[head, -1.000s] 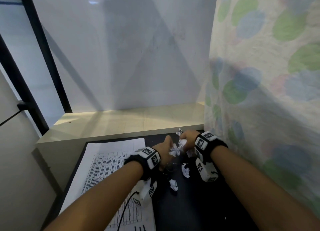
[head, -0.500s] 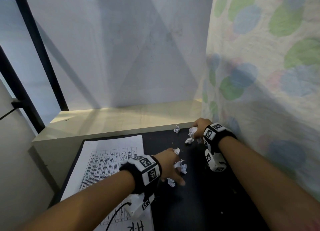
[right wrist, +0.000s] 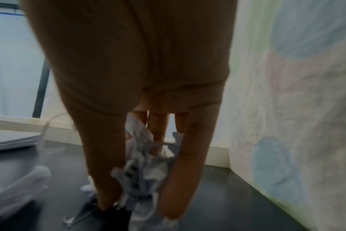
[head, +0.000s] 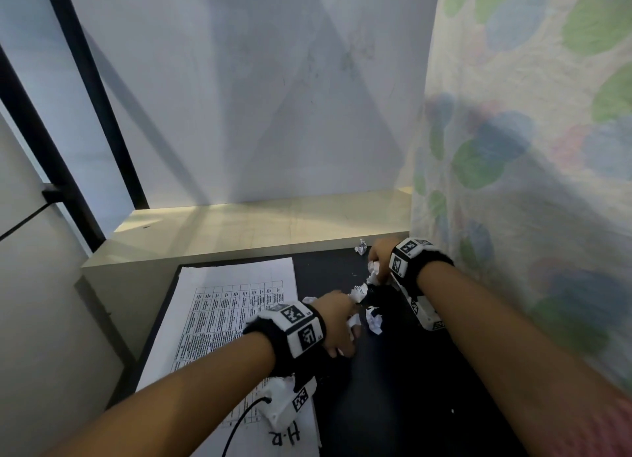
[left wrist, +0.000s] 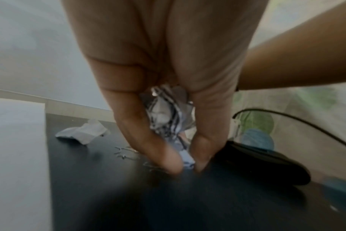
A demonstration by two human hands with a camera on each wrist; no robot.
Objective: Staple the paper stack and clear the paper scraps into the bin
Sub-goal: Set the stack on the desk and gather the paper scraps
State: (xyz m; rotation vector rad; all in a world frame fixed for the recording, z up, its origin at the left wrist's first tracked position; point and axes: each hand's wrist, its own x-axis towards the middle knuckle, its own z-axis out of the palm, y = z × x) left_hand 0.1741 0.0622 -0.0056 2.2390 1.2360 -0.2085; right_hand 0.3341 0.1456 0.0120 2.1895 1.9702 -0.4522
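A printed paper stack [head: 236, 306] lies on the left of the black tabletop [head: 393, 405]. Crumpled paper scraps [head: 374, 321] lie scattered between my hands, one more scrap [head: 360, 247] at the far edge. My left hand [head: 337, 326] holds crumpled scraps [left wrist: 166, 115] between its curled fingers and thumb, fingertips on the tabletop. My right hand [head: 378, 256] grips a wad of scraps [right wrist: 142, 173] beside the curtain. A black stapler [left wrist: 267, 164] lies right of my left hand, with loose staples [left wrist: 124, 153] near it.
A patterned curtain [head: 530, 148] hangs close along the right side. A pale ledge [head: 256, 227] runs behind the table, below a white wall. Black frame bars [head: 54, 142] stand at the left. A cable [left wrist: 306, 121] trails from the wrist unit. No bin is in view.
My right hand has stayed near the far right corner with its scraps. My left hand has closed over scraps in the middle and shifted slightly toward me.
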